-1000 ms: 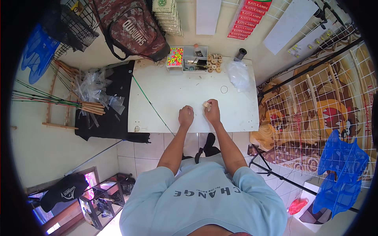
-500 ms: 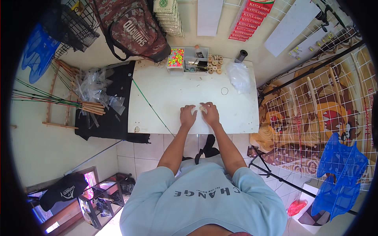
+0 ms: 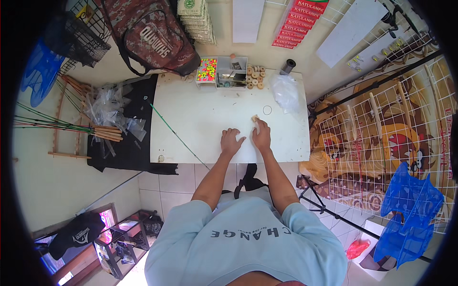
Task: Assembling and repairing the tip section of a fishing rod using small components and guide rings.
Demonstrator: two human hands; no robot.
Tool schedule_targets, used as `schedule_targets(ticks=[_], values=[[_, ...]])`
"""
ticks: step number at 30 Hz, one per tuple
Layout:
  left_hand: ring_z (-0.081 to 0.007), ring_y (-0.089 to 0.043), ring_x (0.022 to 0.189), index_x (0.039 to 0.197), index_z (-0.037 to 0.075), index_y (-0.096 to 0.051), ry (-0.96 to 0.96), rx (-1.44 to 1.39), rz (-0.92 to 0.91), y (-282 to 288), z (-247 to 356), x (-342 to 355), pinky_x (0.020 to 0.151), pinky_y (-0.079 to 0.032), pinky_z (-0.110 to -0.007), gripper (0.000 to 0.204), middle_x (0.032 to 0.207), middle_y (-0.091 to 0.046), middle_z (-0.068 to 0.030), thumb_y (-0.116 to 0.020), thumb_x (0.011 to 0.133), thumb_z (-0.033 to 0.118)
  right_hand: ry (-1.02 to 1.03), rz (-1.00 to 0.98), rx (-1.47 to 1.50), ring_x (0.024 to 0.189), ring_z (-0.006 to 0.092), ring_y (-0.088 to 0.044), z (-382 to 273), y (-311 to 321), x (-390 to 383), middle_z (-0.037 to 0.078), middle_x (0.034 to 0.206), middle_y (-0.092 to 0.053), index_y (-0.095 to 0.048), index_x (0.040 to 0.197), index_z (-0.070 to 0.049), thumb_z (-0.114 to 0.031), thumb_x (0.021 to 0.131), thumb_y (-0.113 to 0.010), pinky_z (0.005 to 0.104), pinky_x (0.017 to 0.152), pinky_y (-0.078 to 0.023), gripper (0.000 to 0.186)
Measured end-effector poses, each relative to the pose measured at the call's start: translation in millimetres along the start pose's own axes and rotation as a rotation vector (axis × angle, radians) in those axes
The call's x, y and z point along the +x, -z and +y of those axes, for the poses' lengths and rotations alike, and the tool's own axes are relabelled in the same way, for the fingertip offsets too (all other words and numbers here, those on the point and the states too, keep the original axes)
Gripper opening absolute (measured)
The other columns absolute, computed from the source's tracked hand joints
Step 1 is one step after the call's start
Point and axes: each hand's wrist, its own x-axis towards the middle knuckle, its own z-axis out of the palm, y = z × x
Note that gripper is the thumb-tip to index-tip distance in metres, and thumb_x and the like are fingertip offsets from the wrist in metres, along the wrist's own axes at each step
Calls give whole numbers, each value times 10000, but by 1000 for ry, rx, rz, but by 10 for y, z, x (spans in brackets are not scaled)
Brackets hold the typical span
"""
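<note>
On the white table (image 3: 200, 114), my right hand (image 3: 261, 135) has its fingertips on a small light-wood spool (image 3: 255, 118), gripping it from the near side. My left hand (image 3: 231, 142) rests to its left, with fingers bent and the thumb held apart; nothing shows in it. A bare strip of tabletop separates the two hands. Beyond the spool lies a thin dark ring (image 3: 267, 110). Any thread between the hands is too fine to make out.
A green rod (image 3: 175, 134) slants over the table's left part. Along the back stand a box of bright beads (image 3: 207, 70), a grey divided tray (image 3: 232, 85), several wooden spools (image 3: 255, 76), a clear plastic bag (image 3: 285, 92) and a dark cylinder (image 3: 288, 66). Cork-handled rods (image 3: 106, 133) lie at left.
My right hand has pushed away from me with the spool, which now sits farther up the table. My left hand has opened out a little. The whole view has shifted slightly.
</note>
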Motion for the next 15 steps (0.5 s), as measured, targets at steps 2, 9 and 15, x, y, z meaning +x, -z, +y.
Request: schedule_targets(ticks=[2, 9, 15], values=[[-269, -485, 1012, 990, 110, -603, -2, 8, 0, -45, 15, 33, 873, -437, -383, 332, 1010, -578, -44, -742, 744, 283, 49, -4, -7, 1102, 383, -496, -4, -8, 13, 200, 1272, -476, -470, 1328, -88, -69, 815, -573, 433, 950, -418, 524], [-284, -479, 1041, 1022, 107, -592, 20, -2, -28, -98, 156, 96, 879, -438, -396, 360, 1050, -566, -55, -746, 739, 267, 98, 29, -91, 1167, 400, -441, 141, 125, 242, 214, 1400, -372, -401, 1380, -107, -32, 781, -588, 440, 998, -383, 632], [-285, -478, 1046, 1010, 114, -596, 43, 19, -26, -210, 217, 123, 875, -441, -401, 308, 1048, -565, -58, -730, 757, 230, 105, -114, -92, 1075, 360, -514, 185, 227, 416, 149, 1277, -513, -510, 1282, -141, -42, 748, -653, 420, 931, -433, 562]])
